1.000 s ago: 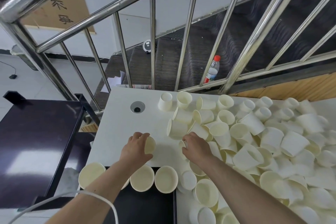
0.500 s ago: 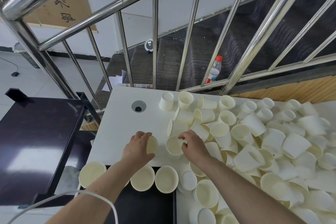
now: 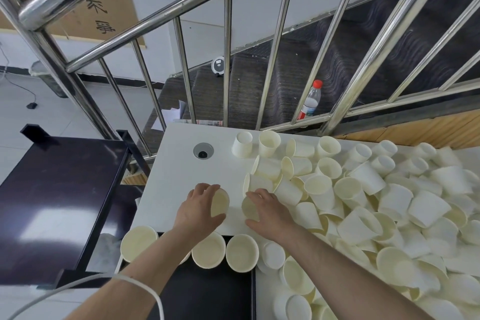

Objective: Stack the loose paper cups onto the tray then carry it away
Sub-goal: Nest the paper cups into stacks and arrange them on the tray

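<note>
As both hands grip: L hand (image 3: 198,209) cup (image 3: 219,202) | R hand (image 3: 270,212) cup (image 3: 250,209)

Cream paper cups (image 3: 368,205) lie heaped rightward; three upright cups (image 3: 209,249) stand on the black tray (image 3: 207,296).

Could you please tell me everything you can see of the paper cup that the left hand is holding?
The paper cup is a plain cream-white one, apparently of thin paper, with no print visible. It lies tipped on its side, its open mouth facing right towards the cup in the right hand. The left hand grips it, fingers curled over the top and thumb beneath, covering most of its wall. It is just above the white table; whether it touches cannot be told.
</note>
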